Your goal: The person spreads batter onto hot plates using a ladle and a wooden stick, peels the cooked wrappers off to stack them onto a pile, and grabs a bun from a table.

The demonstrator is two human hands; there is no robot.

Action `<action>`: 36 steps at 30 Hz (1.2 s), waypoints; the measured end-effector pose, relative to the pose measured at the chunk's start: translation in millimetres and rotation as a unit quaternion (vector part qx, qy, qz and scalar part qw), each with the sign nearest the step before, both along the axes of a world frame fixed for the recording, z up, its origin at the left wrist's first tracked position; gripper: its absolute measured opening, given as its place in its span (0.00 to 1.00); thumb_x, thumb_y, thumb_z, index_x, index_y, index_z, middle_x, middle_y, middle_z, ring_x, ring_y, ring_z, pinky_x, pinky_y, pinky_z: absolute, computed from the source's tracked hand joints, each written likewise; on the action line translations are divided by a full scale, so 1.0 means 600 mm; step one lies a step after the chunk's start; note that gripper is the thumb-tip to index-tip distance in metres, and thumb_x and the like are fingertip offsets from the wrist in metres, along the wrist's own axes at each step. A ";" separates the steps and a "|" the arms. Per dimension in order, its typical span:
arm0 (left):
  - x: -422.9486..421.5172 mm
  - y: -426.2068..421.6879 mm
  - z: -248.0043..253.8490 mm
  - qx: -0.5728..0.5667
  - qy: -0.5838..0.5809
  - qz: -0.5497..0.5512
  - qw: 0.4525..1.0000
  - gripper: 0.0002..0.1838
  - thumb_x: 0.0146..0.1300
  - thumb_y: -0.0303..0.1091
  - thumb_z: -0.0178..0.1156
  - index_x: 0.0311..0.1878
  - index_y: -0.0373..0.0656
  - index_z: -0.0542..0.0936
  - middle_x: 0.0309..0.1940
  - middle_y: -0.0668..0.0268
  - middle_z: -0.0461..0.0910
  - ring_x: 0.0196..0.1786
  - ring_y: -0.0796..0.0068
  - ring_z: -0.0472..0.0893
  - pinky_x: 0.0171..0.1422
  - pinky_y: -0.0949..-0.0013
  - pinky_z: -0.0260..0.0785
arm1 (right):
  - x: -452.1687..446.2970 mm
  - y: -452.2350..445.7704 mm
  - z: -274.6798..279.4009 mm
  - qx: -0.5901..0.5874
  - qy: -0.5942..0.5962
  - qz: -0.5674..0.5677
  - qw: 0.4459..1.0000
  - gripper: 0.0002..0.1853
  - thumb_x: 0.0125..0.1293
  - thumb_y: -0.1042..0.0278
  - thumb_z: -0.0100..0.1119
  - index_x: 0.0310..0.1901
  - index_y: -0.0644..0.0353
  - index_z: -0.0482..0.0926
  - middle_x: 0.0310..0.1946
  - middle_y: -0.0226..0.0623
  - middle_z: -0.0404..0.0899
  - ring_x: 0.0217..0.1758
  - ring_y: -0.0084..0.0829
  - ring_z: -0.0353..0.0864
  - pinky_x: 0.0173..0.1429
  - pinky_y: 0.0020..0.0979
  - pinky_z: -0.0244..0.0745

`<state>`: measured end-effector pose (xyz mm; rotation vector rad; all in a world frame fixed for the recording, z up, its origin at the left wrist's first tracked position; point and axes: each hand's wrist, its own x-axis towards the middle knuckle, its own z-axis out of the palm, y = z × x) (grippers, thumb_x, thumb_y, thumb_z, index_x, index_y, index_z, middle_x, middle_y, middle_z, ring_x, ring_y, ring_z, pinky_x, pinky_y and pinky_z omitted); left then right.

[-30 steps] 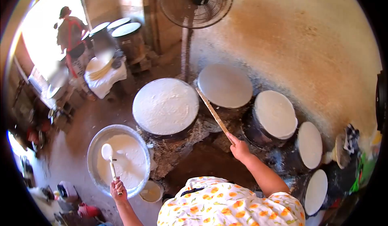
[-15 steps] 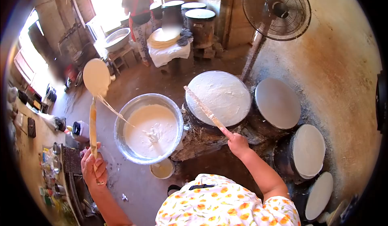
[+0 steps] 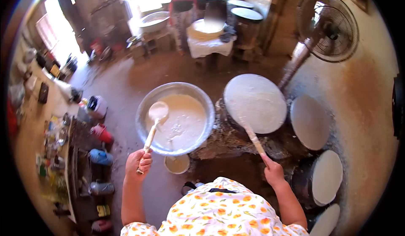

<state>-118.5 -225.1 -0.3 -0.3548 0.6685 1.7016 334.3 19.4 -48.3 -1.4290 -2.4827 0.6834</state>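
Observation:
My left hand [image 3: 138, 165] is closed round the wooden handle of a ladle [image 3: 158, 111], whose round bowl is over the left part of a big metal basin [image 3: 141, 128] of white batter [image 3: 187, 128]. My right hand [image 3: 273, 171] grips a flat wooden stick [image 3: 253, 139]. The stick's far end lies at the near edge of a round griddle covered with white batter [image 3: 255, 103]. Whether the tip touches the batter is hard to tell.
A bare grey griddle [image 3: 310, 122] and white-topped drums [image 3: 327, 177] curve along the right wall. A standing fan [image 3: 328, 27] is behind them. A person [image 3: 181, 8] is at the back near a cloth-covered stand [image 3: 209, 48]. A small bucket [image 3: 177, 164] sits below the basin.
The view has turned left. The ladle, raised at the left with batter dripping half a second ago, is now over the basin. The stick has moved back toward the griddle's near edge.

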 end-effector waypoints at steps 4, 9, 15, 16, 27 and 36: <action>0.031 -0.021 0.158 -0.057 0.227 -0.028 0.972 0.11 0.68 0.27 0.44 0.49 0.34 0.69 0.23 0.68 0.67 0.16 0.85 0.64 0.13 0.80 0.59 | -0.024 -0.003 -0.025 -0.013 0.140 -0.006 0.990 0.31 0.52 0.83 0.48 0.60 0.47 0.73 0.41 0.51 0.80 0.42 0.46 0.82 0.45 0.35 0.76; 0.037 -0.010 0.146 -0.071 0.329 -0.050 0.940 0.07 0.68 0.27 0.46 0.46 0.37 0.69 0.24 0.67 0.68 0.17 0.85 0.66 0.12 0.81 0.58 | -0.044 -0.015 -0.019 -0.135 0.193 -0.067 0.970 0.33 0.52 0.83 0.49 0.63 0.55 0.69 0.33 0.35 0.80 0.34 0.27 0.77 0.40 0.27 0.73; -0.005 0.018 -0.034 -0.003 -0.010 -0.031 0.999 0.10 0.68 0.28 0.39 0.45 0.30 0.65 0.23 0.69 0.64 0.17 0.86 0.62 0.14 0.82 0.57 | -0.077 -0.031 -0.020 -0.096 0.167 -0.030 0.981 0.32 0.54 0.80 0.50 0.65 0.55 0.67 0.26 0.41 0.75 0.25 0.24 0.69 0.33 0.26 0.69; -0.004 0.017 -0.031 0.000 -0.011 -0.032 0.999 0.10 0.68 0.28 0.39 0.45 0.30 0.65 0.23 0.69 0.64 0.17 0.86 0.62 0.14 0.82 0.57 | -0.078 -0.031 -0.021 -0.093 0.167 -0.031 0.981 0.32 0.54 0.80 0.50 0.65 0.55 0.67 0.26 0.41 0.75 0.25 0.24 0.69 0.33 0.26 0.69; 0.023 0.100 0.089 -0.092 0.326 -0.111 0.934 0.04 0.67 0.27 0.46 0.36 0.38 0.69 0.21 0.68 0.69 0.15 0.84 0.66 0.12 0.79 0.59 | -0.105 -0.057 0.006 0.038 0.136 0.057 0.988 0.35 0.50 0.82 0.55 0.61 0.37 0.72 0.25 0.41 0.71 0.27 0.43 0.75 0.33 0.40 0.73; 0.219 0.325 0.160 0.004 0.488 -0.292 0.823 0.07 0.65 0.28 0.49 0.30 0.41 0.69 0.18 0.69 0.67 0.13 0.82 0.65 0.11 0.75 0.55 | 0.013 0.046 0.029 0.168 0.148 -0.009 0.975 0.36 0.51 0.81 0.56 0.62 0.35 0.71 0.23 0.36 0.68 0.24 0.41 0.74 0.30 0.39 0.75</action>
